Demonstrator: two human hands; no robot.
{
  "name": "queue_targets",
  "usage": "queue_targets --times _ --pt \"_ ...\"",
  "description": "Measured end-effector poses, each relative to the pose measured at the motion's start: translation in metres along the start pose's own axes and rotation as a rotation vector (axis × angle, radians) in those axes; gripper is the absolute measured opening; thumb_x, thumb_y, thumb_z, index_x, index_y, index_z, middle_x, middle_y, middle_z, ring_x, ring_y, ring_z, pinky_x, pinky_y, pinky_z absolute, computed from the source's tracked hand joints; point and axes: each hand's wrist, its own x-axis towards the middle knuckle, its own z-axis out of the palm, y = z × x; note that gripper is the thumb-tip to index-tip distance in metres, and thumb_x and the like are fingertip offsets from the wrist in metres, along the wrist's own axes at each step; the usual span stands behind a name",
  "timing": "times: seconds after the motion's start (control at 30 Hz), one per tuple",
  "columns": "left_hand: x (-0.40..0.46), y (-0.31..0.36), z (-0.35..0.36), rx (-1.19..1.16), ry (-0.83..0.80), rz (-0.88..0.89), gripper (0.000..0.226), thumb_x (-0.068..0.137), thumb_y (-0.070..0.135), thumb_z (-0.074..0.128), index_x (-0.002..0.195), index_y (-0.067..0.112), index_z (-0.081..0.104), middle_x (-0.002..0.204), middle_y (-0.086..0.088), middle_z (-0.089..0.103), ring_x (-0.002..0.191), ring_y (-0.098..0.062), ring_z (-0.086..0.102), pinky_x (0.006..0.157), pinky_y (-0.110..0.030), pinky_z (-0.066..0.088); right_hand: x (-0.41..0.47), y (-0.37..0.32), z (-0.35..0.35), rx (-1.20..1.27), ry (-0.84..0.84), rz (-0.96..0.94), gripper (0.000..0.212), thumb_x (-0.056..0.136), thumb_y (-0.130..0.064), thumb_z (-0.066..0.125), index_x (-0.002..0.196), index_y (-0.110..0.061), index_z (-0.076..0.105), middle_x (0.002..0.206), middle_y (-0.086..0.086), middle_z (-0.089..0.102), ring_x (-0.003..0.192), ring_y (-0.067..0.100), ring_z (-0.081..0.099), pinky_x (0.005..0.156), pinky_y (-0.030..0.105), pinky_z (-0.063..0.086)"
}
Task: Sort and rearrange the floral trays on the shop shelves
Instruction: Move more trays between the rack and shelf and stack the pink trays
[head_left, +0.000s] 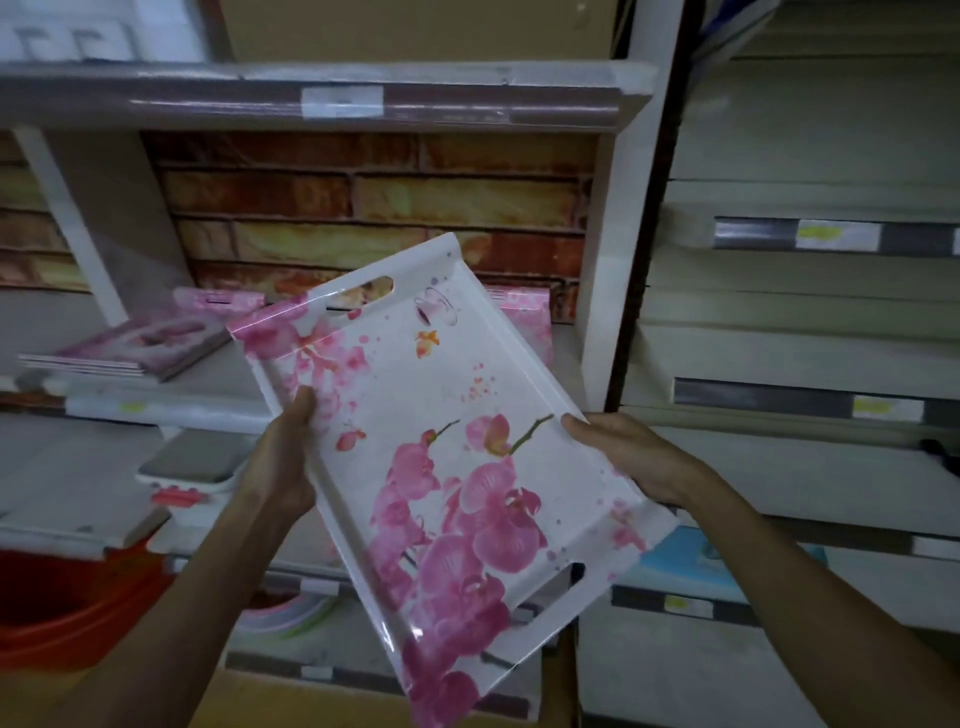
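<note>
Your left hand (283, 457) has its fingers hidden behind the tray (467, 405). The pink stack (130, 348) on the shelf is blurred. Price labels (826, 235) are unreadable. The tray covers part of the rear pink tray (524, 317).

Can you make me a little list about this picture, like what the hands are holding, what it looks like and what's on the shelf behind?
held thing: floral tray, white with pink orchids, tilted, in clear wrap
left hand: grips the tray's left long edge
right hand: grips the tray's right long edge
tray handles: cut-out slot at each short end
shelf behind: pink flat stack at left, another pink floral item behind the tray
lower left: red tub
</note>
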Motion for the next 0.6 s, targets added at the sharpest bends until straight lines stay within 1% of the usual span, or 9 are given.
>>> queue_targets --times 0.1,0.13,0.23,0.27,0.33,0.4,0.47,0.53,0.6 --pt "0.007 0.02 -0.019 0.035 0.008 -0.037 0.05 0.099 0.045 0.041 0.136 0.015 0.055 0.131 -0.014 0.064 0.105 -0.03 0.07 0.08 -0.047 0.06 0.012 0.003 0.032 0.007 0.081 -0.082 0.026 0.096 -0.038 0.056 0.108 -0.022 0.073 0.098 0.001 0.077 0.086 0.017 0.073 0.069 0.026 0.057" --pt "0.01 0.026 -0.023 0.038 0.01 -0.042 0.051 0.099 0.046 0.042 0.138 0.014 0.054 0.132 -0.014 0.063 0.108 -0.031 0.069 0.08 -0.047 0.06 0.017 0.005 0.04 0.017 0.099 -0.111 0.024 0.096 -0.035 0.056 0.107 -0.023 0.073 0.095 -0.001 0.077 0.084 0.015 0.073 0.067 0.025 0.056" --pt "0.017 0.035 -0.031 0.04 0.012 -0.027 0.046 0.099 0.039 0.046 0.133 0.01 0.057 0.126 -0.017 0.066 0.1 -0.03 0.072 0.075 -0.043 0.061 0.029 0.005 0.056 0.036 0.145 -0.166 0.02 0.098 -0.028 0.055 0.102 -0.02 0.073 0.088 -0.003 0.077 0.079 0.013 0.072 0.065 0.024 0.056" --pt "0.02 0.037 -0.032 0.052 0.018 -0.007 0.044 0.098 0.036 0.049 0.131 0.009 0.058 0.124 -0.017 0.067 0.1 -0.03 0.072 0.076 -0.043 0.061 0.034 0.003 0.059 0.041 0.165 -0.176 0.02 0.098 -0.026 0.055 0.101 -0.019 0.074 0.087 -0.003 0.077 0.079 0.013 0.072 0.065 0.023 0.056" --pt "0.028 0.038 -0.031 0.083 0.044 0.038 0.041 0.097 0.032 0.053 0.131 0.008 0.058 0.124 -0.018 0.067 0.105 -0.033 0.069 0.077 -0.043 0.061 0.045 -0.002 0.062 0.059 0.2 -0.188 0.019 0.098 -0.023 0.056 0.1 -0.016 0.073 0.089 -0.002 0.077 0.081 0.013 0.072 0.067 0.022 0.057" --pt "0.036 0.041 -0.027 0.139 0.098 0.109 0.037 0.098 0.028 0.054 0.13 0.01 0.058 0.122 -0.015 0.068 0.105 -0.032 0.069 0.077 -0.041 0.061 0.057 -0.008 0.062 0.079 0.236 -0.199 0.018 0.097 -0.023 0.057 0.102 -0.015 0.073 0.093 -0.001 0.077 0.084 0.014 0.072 0.07 0.022 0.058" --pt "0.046 0.043 -0.023 0.199 0.13 0.167 0.036 0.097 0.026 0.057 0.131 0.014 0.054 0.121 -0.012 0.069 0.105 -0.032 0.069 0.083 -0.046 0.059 0.068 -0.016 0.06 0.087 0.273 -0.212 0.017 0.097 -0.023 0.057 0.101 -0.015 0.072 0.092 -0.001 0.077 0.082 0.013 0.072 0.073 0.026 0.059" --pt "0.057 0.043 -0.018 0.258 0.12 0.191 0.044 0.095 0.025 0.06 0.136 0.019 0.047 0.122 -0.012 0.067 0.105 -0.033 0.069 0.087 -0.053 0.056 0.079 -0.025 0.055 0.09 0.323 -0.229 0.016 0.097 -0.023 0.057 0.099 -0.015 0.072 0.085 -0.004 0.076 0.076 0.011 0.072 0.07 0.026 0.06" --pt "0.068 0.042 -0.012 0.312 0.096 0.186 0.05 0.093 0.024 0.063 0.139 0.023 0.043 0.122 -0.012 0.066 0.103 -0.034 0.069 0.087 -0.055 0.056 0.091 -0.031 0.049 0.075 0.379 -0.246 0.016 0.097 -0.023 0.058 0.099 -0.016 0.072 0.08 -0.007 0.075 0.072 0.009 0.071 0.068 0.026 0.059"
